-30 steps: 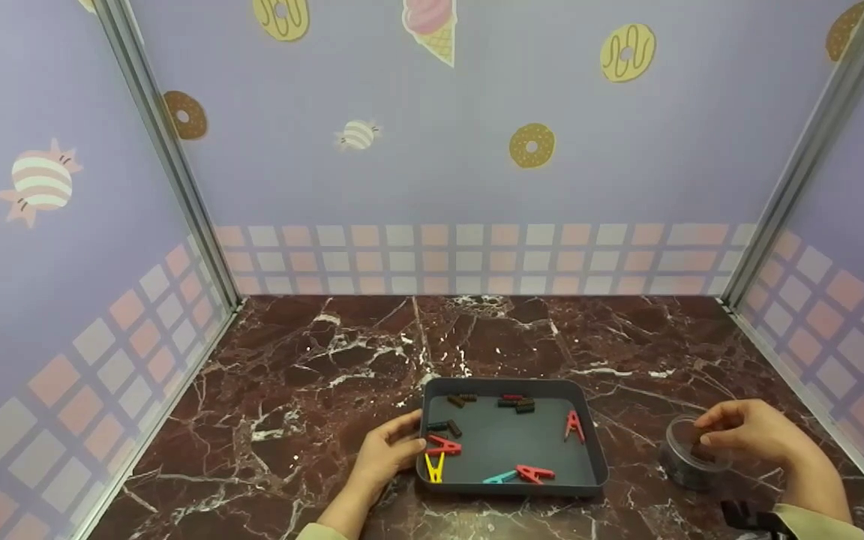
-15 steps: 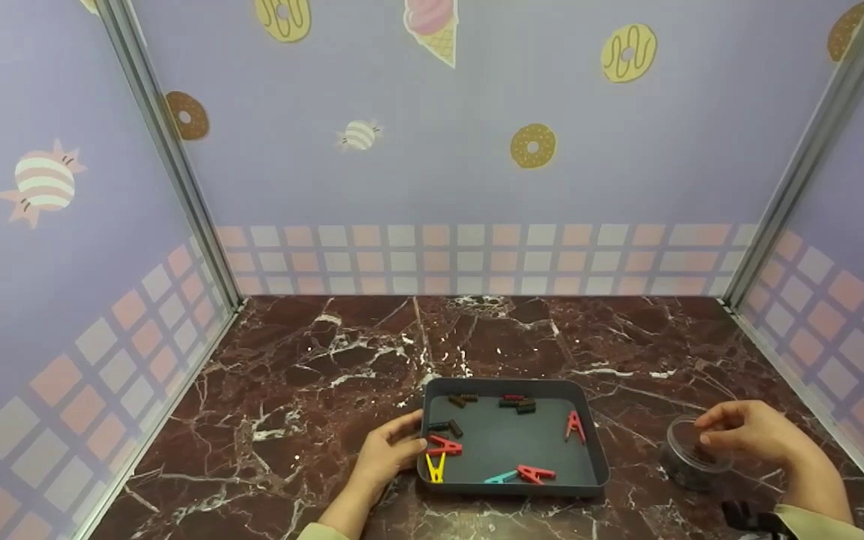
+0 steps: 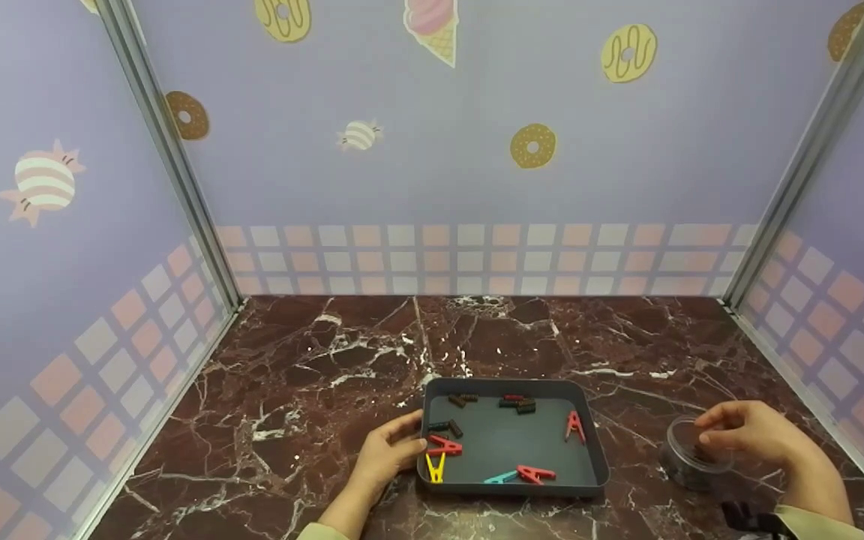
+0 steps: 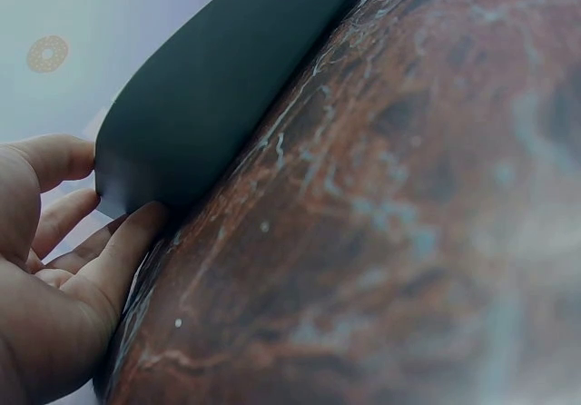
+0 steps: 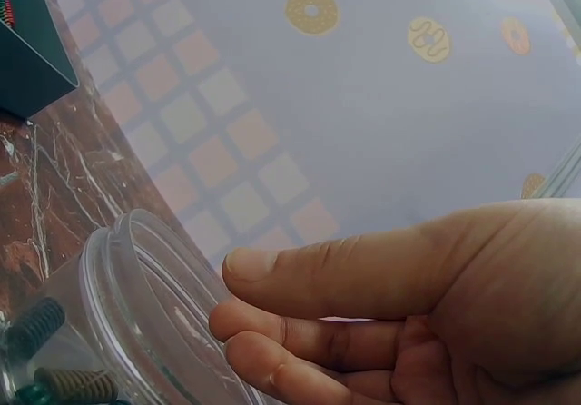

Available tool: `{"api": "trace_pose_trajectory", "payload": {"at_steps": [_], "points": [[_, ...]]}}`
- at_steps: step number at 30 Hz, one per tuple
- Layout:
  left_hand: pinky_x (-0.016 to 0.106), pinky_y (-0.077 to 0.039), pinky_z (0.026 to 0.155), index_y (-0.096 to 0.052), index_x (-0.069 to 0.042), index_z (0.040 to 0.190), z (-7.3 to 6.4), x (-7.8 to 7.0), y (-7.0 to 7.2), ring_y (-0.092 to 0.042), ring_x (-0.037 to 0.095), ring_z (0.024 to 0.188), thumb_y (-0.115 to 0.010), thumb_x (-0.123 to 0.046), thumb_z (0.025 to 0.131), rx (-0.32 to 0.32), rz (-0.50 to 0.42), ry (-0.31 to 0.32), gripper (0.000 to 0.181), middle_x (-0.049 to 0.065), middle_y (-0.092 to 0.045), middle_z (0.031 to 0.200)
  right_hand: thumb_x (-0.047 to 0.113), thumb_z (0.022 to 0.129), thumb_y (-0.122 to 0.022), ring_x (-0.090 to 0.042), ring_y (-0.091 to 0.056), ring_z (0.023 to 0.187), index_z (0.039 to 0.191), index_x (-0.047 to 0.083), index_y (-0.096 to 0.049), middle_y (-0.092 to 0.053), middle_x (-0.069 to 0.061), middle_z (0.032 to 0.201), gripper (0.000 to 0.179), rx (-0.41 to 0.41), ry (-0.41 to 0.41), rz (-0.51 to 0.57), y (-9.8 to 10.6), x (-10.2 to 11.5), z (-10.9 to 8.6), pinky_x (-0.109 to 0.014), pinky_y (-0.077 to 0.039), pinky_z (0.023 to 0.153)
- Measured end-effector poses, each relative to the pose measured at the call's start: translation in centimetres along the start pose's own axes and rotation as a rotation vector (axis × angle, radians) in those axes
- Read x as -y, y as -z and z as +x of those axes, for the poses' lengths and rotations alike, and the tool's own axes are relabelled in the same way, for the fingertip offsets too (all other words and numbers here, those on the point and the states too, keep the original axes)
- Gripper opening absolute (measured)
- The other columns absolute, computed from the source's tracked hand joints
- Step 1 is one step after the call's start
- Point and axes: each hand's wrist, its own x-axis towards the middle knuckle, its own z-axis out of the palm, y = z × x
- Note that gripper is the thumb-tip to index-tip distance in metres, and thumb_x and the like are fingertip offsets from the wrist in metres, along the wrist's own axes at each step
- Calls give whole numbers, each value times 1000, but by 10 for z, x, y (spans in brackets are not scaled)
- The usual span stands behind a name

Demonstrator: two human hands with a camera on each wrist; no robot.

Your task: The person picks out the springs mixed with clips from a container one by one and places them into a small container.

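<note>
Left grip (image 3: 394,454): clasping tray (image 3: 511,436)
Right grip (image 3: 758,435): released — beside jar (image 3: 683,472)
Jarred coils (image 5: 80,384): distinct — right-wrist view only
Clothespins (image 3: 535,473): head view only

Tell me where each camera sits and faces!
Head: worn on the head, facing forward and down at the tray; left hand and right hand show.
Left wrist: worn there, facing the tray's outer side; left hand shows.
Right wrist: worn there, facing a clear jar and wall; right hand shows.
Head and right wrist share the jar.
</note>
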Motion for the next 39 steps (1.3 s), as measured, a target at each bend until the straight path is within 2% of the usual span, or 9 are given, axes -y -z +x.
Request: {"api": "trace_pose_trajectory", "payload": {"at_steps": [8,17,24,28,34,39], "points": [[31,-63,85,-50,7,147,-1,-1,0,-66,36,126,-70,-4,91,8,-11,-8,61,33,-54,146,21,96,-71,-10,-68,78,121,-9,-66,-74,-9,98,39,-46,20,-5,-2,2,1,-28,-57,66],[32,-63,85,-50,7,148,0,0,1,-64,38,128,-70,-5,91,17,-8,-12,61,33,-53,147,26,96,-72,-5,-68,86,122,-1,-69,-74,-1,102,37,-134,96,-32,-11,15,8,-24,-57,76],[32,-63,85,-50,5,149,-1,0,1,-67,34,125,-71,-8,93,21,-26,-2,61,33,-54,145,25,98,-70,-11,-73,90,123,-4,-67,-76,7,102,38,-157,143,88,-21,27,19,-31,-62,79],[32,-63,83,-49,7,148,-1,-1,0,-68,32,123,-70,-6,92,23,-39,-3,61,33,-56,143,24,98,-71,-7,-72,89,123,-3,-68,-75,14,98,37,-187,162,125,-30,32,26,-31,-63,77],[32,-64,81,-50,6,148,-1,-2,0,-69,32,120,-70,-4,91,7,-3,2,61,32,-55,145,16,97,-71,-6,-72,88,122,-7,-68,-75,10,101,33,-227,221,198,-44,40,35,-25,-61,77],[33,-64,82,-49,6,149,0,-2,-1,-71,30,116,-69,-3,92,11,-29,11,61,32,-54,146,13,95,-73,-7,-72,85,120,-8,-68,-76,6,100,33,-249,245,257,-58,47,45,-24,-60,74]]}}
